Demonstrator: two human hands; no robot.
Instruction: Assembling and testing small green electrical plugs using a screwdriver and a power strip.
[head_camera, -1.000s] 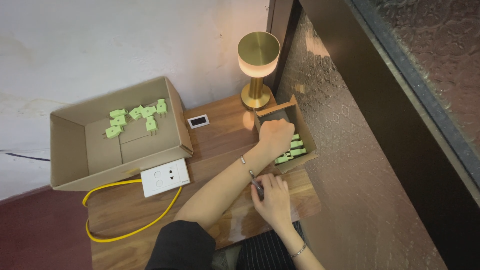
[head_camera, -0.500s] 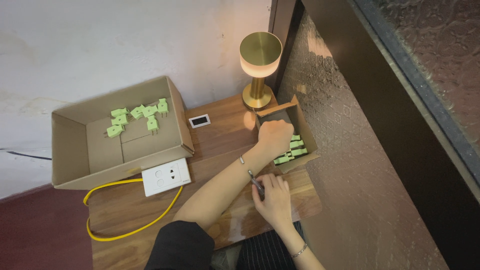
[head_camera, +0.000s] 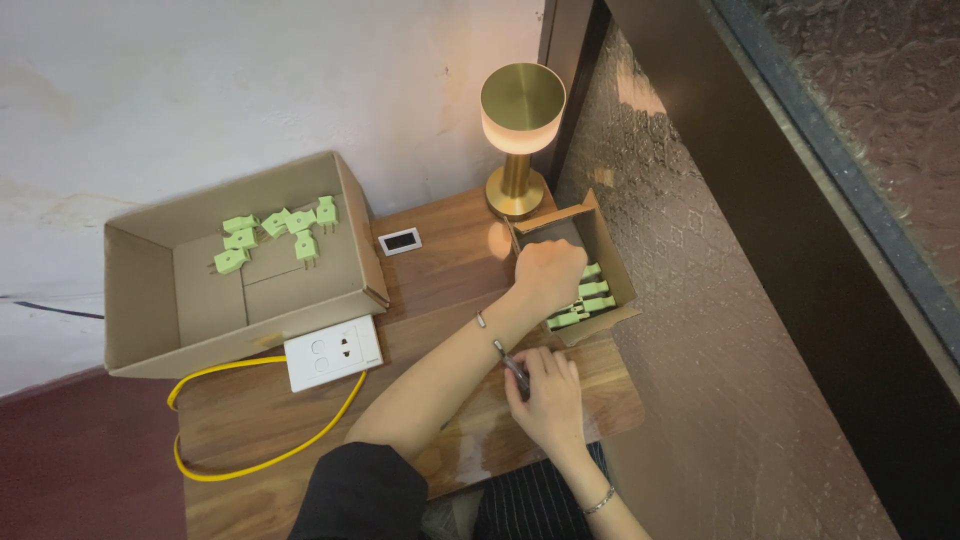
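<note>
Left hand (head_camera: 545, 272) fisted inside small box (head_camera: 612, 250) w/ green plugs (head_camera: 585, 303); right hand (head_camera: 545, 395) clamped on dark tool (head_camera: 515, 370)

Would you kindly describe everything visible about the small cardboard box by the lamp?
The small cardboard box is plain brown and open-topped, its flaps raised. It sits on the wooden table beside the brass lamp, against the dark wall. Pale green plugs lie inside. The left hand reaches into it, covering part of its contents.

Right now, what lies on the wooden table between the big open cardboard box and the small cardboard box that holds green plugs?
In the head view, only a small white rectangular display lies on that stretch of table.
</note>
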